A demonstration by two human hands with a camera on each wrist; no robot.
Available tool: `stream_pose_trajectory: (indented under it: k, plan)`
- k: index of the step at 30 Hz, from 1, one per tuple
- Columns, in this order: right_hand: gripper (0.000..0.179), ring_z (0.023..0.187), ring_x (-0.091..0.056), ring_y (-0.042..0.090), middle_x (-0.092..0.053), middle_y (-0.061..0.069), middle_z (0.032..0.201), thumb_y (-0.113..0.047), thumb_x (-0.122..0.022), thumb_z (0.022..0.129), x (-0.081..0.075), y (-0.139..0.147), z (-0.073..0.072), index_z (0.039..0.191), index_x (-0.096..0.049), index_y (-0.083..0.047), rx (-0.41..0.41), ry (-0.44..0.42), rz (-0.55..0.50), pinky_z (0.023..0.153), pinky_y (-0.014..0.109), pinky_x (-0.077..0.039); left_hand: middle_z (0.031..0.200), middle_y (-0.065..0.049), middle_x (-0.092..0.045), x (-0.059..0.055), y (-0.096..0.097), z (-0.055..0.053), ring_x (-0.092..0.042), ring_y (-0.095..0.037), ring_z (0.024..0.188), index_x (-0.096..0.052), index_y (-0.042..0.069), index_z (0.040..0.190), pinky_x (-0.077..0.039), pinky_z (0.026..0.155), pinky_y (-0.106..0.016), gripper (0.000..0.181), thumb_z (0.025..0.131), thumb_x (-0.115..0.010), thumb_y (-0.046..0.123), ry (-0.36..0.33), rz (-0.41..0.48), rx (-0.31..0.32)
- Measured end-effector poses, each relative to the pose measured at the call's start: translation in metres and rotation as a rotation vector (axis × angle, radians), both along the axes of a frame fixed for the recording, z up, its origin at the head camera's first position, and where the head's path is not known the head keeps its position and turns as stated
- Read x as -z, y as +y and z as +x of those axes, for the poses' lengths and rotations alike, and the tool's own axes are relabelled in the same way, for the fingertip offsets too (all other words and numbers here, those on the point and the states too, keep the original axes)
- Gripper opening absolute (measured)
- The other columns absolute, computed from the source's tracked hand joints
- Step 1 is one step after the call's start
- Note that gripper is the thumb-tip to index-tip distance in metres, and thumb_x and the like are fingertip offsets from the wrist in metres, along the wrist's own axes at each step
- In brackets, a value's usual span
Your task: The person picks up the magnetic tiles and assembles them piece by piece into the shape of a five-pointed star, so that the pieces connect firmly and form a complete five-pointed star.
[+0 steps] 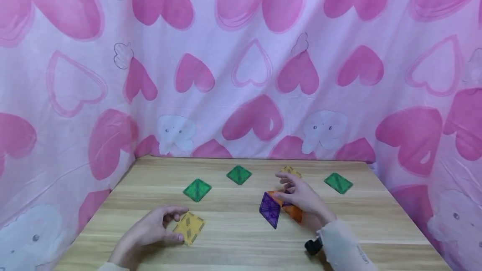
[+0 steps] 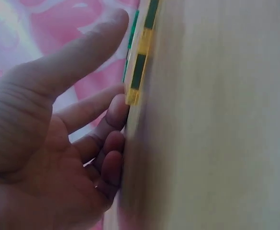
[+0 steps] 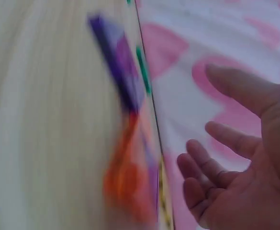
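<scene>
My left hand (image 1: 150, 227) is beside a yellow diamond-shaped magnetic tile (image 1: 189, 228) lying on the table, thumb and index finger spread at its near side. In the left wrist view the thumb is apart from the fingers (image 2: 112, 112), which rest low by the tile's corner; whether they touch it I cannot tell. My right hand (image 1: 301, 195) hovers over a joined shape of purple tiles (image 1: 270, 210) and orange tiles (image 1: 293, 213), partly covering it. In the right wrist view its fingers (image 3: 216, 167) are loosely bent and hold nothing; the shape stands up from the table, blurred.
Green diamond tiles lie at the back left (image 1: 197, 190), back middle (image 1: 239, 175) and right (image 1: 338, 183). Another yellow tile (image 1: 289, 171) lies behind my right hand, partly hidden. A pink heart-patterned curtain (image 1: 248, 74) encloses the wooden table (image 1: 226, 258) at the back and sides.
</scene>
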State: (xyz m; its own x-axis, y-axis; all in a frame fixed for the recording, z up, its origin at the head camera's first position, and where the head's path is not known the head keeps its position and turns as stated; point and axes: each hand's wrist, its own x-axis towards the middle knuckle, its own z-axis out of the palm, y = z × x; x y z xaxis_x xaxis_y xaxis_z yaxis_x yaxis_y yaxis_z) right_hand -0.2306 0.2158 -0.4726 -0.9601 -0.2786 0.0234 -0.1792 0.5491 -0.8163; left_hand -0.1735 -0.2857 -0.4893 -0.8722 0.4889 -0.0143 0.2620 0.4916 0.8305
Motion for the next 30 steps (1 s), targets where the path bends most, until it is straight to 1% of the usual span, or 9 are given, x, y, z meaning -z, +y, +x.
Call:
stream_pose_trajectory:
  k: [2,6,9,12,14,17,22,26,30]
  plan:
    - [0.081,0.138,-0.06,0.041,-0.059,0.02,0.154,-0.033,-0.089,0.098,0.004,0.019,0.002,0.167,-0.049,-0.016,0.021,-0.039,0.034,0.114,0.065,-0.051,0.115,-0.009,-0.066,-0.007,0.003,-0.003,-0.06,-0.02,0.104,-0.061,-0.008,0.151,-0.053,0.091,-0.025,0.084,0.08,-0.099,0.016,-0.01,-0.022,-0.008]
    - [0.094,0.137,-0.055,0.037,-0.056,0.016,0.149,-0.036,-0.098,0.087,0.013,0.04,0.005,0.165,-0.051,-0.011,0.007,-0.077,0.118,0.118,0.067,-0.045,0.12,-0.011,-0.07,-0.025,0.019,-0.013,-0.065,-0.026,0.11,-0.054,-0.011,0.155,-0.06,0.096,-0.034,0.096,0.078,-0.102,0.02,0.039,-0.091,-0.056]
    - [0.096,0.133,-0.052,0.033,-0.053,0.014,0.142,-0.037,-0.102,0.082,0.018,0.039,0.007,0.161,-0.056,-0.01,-0.014,-0.085,0.174,0.119,0.066,-0.043,0.124,-0.012,-0.072,-0.036,0.043,-0.021,-0.069,-0.029,0.113,-0.054,-0.006,0.157,-0.063,0.095,-0.046,0.099,0.078,-0.103,0.027,0.109,-0.147,-0.07]
    - [0.094,0.131,-0.052,0.032,-0.052,0.013,0.139,-0.034,-0.103,0.081,0.021,0.031,0.007,0.16,-0.058,-0.011,-0.015,-0.079,0.191,0.119,0.065,-0.043,0.128,-0.014,-0.073,-0.042,0.076,-0.03,-0.069,-0.03,0.114,-0.059,0.0,0.156,-0.063,0.096,-0.053,0.093,0.079,-0.103,0.03,0.156,-0.175,-0.045]
    - [0.093,0.131,-0.053,0.032,-0.053,0.012,0.139,-0.031,-0.103,0.081,0.023,0.023,0.005,0.16,-0.058,-0.011,0.006,-0.082,0.168,0.12,0.063,-0.043,0.13,-0.014,-0.073,-0.041,0.104,-0.037,-0.069,-0.03,0.115,-0.062,0.003,0.154,-0.062,0.096,-0.054,0.09,0.08,-0.103,0.03,0.174,-0.184,-0.018]
    - [0.088,0.128,-0.055,0.031,-0.054,0.012,0.138,-0.027,-0.103,0.082,0.025,0.013,0.004,0.157,-0.06,-0.01,0.041,-0.064,0.137,0.119,0.061,-0.045,0.133,-0.015,-0.073,-0.035,0.148,-0.045,-0.07,-0.03,0.118,-0.063,0.004,0.153,-0.06,0.102,-0.055,0.088,0.079,-0.104,0.031,0.171,-0.185,0.022]
    - [0.078,0.122,-0.058,0.028,-0.057,0.01,0.131,-0.035,-0.1,0.086,0.028,-0.001,0.004,0.152,-0.066,-0.012,0.086,0.037,0.209,0.113,0.059,-0.05,0.132,-0.011,-0.068,-0.019,0.208,-0.05,-0.064,-0.023,0.118,-0.062,0.002,0.154,-0.055,0.112,-0.048,0.096,0.075,-0.106,0.032,0.164,-0.222,0.073]
    - [0.079,0.117,-0.058,0.026,-0.057,0.011,0.127,-0.039,-0.099,0.086,0.03,-0.006,0.005,0.152,-0.066,-0.009,0.107,0.084,0.236,0.109,0.057,-0.054,0.126,-0.008,-0.058,-0.011,0.23,-0.05,-0.059,-0.015,0.107,-0.056,0.001,0.16,-0.057,0.109,-0.041,0.108,0.07,-0.109,0.031,0.182,-0.25,0.055]
    - [0.082,0.115,-0.059,0.026,-0.059,0.012,0.126,-0.037,-0.101,0.084,0.031,-0.008,0.008,0.151,-0.066,-0.006,0.131,0.075,0.223,0.108,0.058,-0.054,0.124,-0.009,-0.054,-0.006,0.237,-0.05,-0.058,-0.016,0.107,-0.049,-0.003,0.164,-0.057,0.108,-0.043,0.118,0.068,-0.11,0.029,0.166,-0.238,0.028]
